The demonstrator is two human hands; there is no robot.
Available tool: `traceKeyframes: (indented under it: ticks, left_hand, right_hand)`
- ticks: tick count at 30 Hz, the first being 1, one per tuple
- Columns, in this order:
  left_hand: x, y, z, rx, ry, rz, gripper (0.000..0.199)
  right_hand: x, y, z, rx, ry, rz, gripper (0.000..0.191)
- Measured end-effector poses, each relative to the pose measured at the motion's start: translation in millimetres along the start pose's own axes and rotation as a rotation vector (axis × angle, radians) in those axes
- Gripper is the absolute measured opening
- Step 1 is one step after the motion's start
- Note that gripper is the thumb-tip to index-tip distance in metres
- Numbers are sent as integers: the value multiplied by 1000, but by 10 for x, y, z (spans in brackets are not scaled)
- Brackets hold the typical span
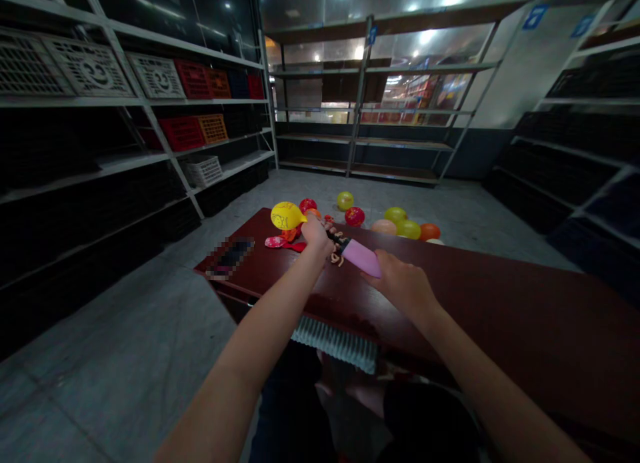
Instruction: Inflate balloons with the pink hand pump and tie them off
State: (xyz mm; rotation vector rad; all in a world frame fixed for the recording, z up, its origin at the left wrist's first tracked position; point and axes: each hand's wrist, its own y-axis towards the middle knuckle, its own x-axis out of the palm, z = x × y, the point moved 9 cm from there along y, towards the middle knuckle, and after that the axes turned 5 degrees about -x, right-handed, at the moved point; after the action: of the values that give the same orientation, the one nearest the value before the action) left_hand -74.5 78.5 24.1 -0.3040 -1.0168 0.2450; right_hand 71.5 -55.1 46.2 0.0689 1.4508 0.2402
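Note:
My left hand [316, 231] is closed at the neck of a small, partly inflated yellow balloon [287, 215], near the far left part of the dark red table. My right hand [403, 281] grips the near end of a pink pump [362, 258], whose black far end points toward my left hand. Whether the pump's tip touches the balloon is hidden by my left hand. A flat red balloon [293, 245] lies on the table just left of my left hand. Small loose balloons [337, 256] lie beside and under the pump's black end.
The brown-red table [475, 296] stretches to the right. A blurred phone-like object [230, 257] lies at its left corner. Several inflated balloons [410, 229] are on the floor beyond the far edge. Shelves [357, 143] stand behind, and crates [183, 133] fill the left shelves.

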Motion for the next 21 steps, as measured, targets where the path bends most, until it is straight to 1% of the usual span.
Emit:
traceKeyframes:
  ticks: [3, 5, 8, 10, 12, 15, 18, 21]
  left_hand:
    - [-138, 169, 142, 59, 7, 116, 33]
    - [-216, 261, 243, 68, 14, 174, 31]
    - [-259, 324, 377, 82, 15, 183, 32]
    - [-259, 308, 419, 104, 11, 169, 33]
    - [-238, 268, 402, 130, -5, 138, 35]
    - [-209, 206, 311, 162, -40, 90, 38]
    - [-218, 159, 217, 162, -48, 76, 39]
    - [-231, 95, 130, 144, -67, 68, 41]
  right_hand:
    - [48, -62, 95, -26, -22, 6, 32]
    - [75, -127, 180, -46, -45, 26, 31]
    - [135, -234, 340, -35, -91, 23, 32]
    - [191, -292, 439, -11, -94, -18, 33]
    - [247, -333, 532, 38, -70, -81, 34]
    - [277, -357, 619, 99, -42, -147, 33]
    - [256, -331, 629, 94, -44, -164, 31]
    - [232, -276, 588, 67, -45, -168, 29]
